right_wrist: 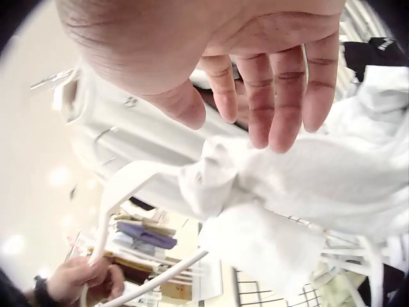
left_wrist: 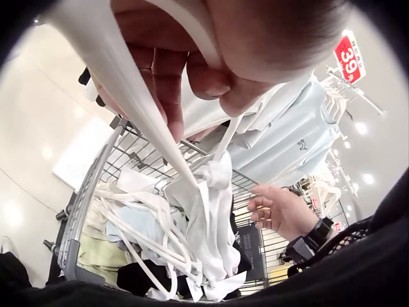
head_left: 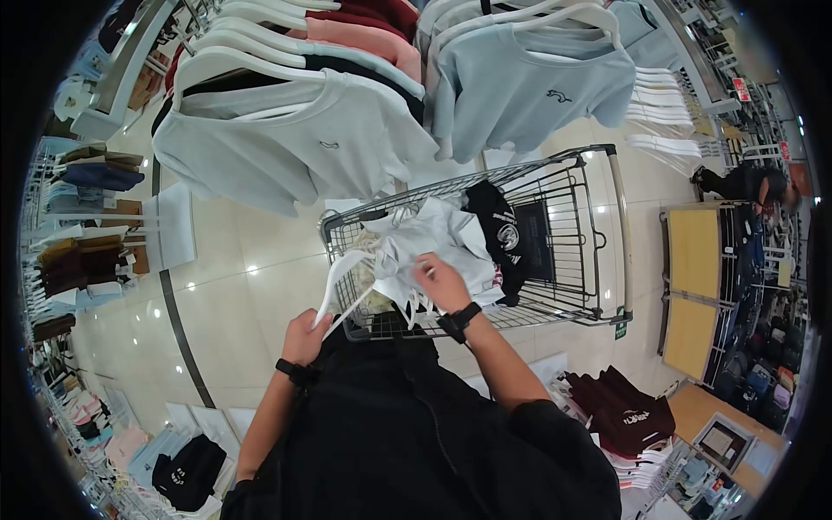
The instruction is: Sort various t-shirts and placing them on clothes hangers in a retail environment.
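A person's left hand (head_left: 303, 338) grips a white hanger (head_left: 332, 279) at the near corner of a shopping cart (head_left: 627, 243), at the end opposite its handle. The right hand (head_left: 442, 284) is open, its fingers apart above a white garment (head_left: 433, 238). Other garments and loose hangers (left_wrist: 153, 242) already lie in the cart; the work in hand looks partway along, with the white garment not yet separate from its hanger. It lies in the cart's basket beside black clothing (head_left: 487, 204), soft, plain and crumpled, bunched into a knot-like twist (right_wrist: 208, 179) at the hanger.
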Motion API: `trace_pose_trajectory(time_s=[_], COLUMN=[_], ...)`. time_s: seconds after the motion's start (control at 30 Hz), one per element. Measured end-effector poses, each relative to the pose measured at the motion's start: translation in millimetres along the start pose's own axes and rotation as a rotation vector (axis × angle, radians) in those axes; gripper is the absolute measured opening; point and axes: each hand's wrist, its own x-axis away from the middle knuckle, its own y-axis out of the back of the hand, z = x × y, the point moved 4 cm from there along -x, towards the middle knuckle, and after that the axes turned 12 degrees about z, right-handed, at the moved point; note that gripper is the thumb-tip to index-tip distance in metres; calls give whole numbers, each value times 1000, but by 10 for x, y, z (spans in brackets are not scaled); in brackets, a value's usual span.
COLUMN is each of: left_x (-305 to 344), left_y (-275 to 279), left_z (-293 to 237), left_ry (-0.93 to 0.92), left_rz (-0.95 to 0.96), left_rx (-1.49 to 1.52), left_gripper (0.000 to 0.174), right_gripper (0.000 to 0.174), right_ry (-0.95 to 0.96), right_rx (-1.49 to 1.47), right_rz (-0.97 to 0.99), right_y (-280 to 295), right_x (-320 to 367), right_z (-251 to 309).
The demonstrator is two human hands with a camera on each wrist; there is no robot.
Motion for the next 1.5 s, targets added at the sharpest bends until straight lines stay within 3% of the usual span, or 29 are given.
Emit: trace_pose_trajectory(time_s=[0.07, 0.13, 0.2, 0.27, 0.33, 0.4, 0.47, 0.5, 0.57, 0.6, 0.67, 0.7, 0.73, 0.8, 0.83, 0.87, 0.93, 0.97, 1.0, 1.07, 1.13, 1.17, 1.2, 1.27, 1.3, 1.33, 1.4, 1.5], left_x=[56, 89, 154, 213, 320, 420, 478, 513, 517, 514, 475, 461, 429, 346, 313, 287, 258, 249, 235, 250, 250, 309, 292, 330, 333, 368, 409, 484], left_y=[65, 99, 140, 159, 185, 209, 233, 225, 234, 258, 261, 269, 265, 278, 281, 275, 252, 238, 252, 297, 351, 388, 417, 496, 517, 550, 623, 678], left_z=[-68, 63, 210, 283, 349, 318, 147, 133, 110, 49, -73, -75, -74, -58, 1, 25, -16, -21, -17, 17, -22, 2, 48, 220, 208, 204, 294, 501], left_ry=[3, 49, 111, 116, 135, 142, -97, -86, -99, -100, -111, -122, -121, -138, -89, -51, -35, -26, -27, -63, -66, -65, -67, -86, -87, -66, -37, 11], left_rz=[-61, -68, -77, -107, -131, -151, -266, -266, -276, -283, -223, -215, -188, -158, -164, -163, -173, -179, -181, -180, -180, -183, -184, -239, -240, -257, -285, -300], left_rx=[-190, -205, -219, -240, -244, -248, -198, -198, 21, 19, 28, 27, -80, -191, -209, -223, -140, -50, -51, -44, -38, -24, -24, -38, -37, -30, -19, -36], left_gripper=[39, 39, 39, 39, 36, 34, 30, 30, 27, 27, 26, 26, 28, 30, 33, 36, 38, 41, 41, 42, 42, 43, 43, 44, 44, 44, 45, 44], right_gripper=[30, 29, 32, 42, 56, 69, 75, 75, 64, 64, 45, 32, 32, 31, 32, 31, 29, 27, 27, 22, 20, 17, 21, 32, 50, 50, 57, 59], right_ry=[-129, -138, -271, -369, -715, -822, -868, -871, -912, -905, -911, -900, -898, -575, -313, -219, -21, 141, 15, 171, 83, 238, 143, 393, 323, 323, 132, -160], right_rx=[-38, 62, 320, 324, 284, 382, 372, 372, 203, 202, -124, -40, -43, 345, 255, 99, -6, 84, 24, -41, -159, -266, -283, -201, -235, -235, 210, 398], right_rz=[-40, -266, -518, -484, -459, -310, -289, -279, -474, -472, -353, -494, -508, -627, -720, -536, -507, -430, -351, -180, 20, 147, 267, 133, 244, 248, 267, 266], right_y=[96, 305, 720, 840, 984, 962, 961, 929, 911, 914, 894, 1087, 1152, 1298, 1234, 1102, 899, 619, 586, -19, -283, -598, -676, -1004, -1027, -1027, -1042, -890], right_x=[-52, -138, -83, -82, 57, 58, 74, 96, 157, 128, 153, 215, 226, 163, 158, 159, 107, 174, 166, 234, 239, 301, 283, 337, 323, 353, 381, 466], right_z=[-376, -1217, -2070, -2639, -2470, -2498, -2553, -2623, -2941, -3227, -3810, -3020, -2766, -2329, -2171, -1674, -1352, -454, -349, 519, 717, 1009, 896, 884, 811, 663, 148, -550])
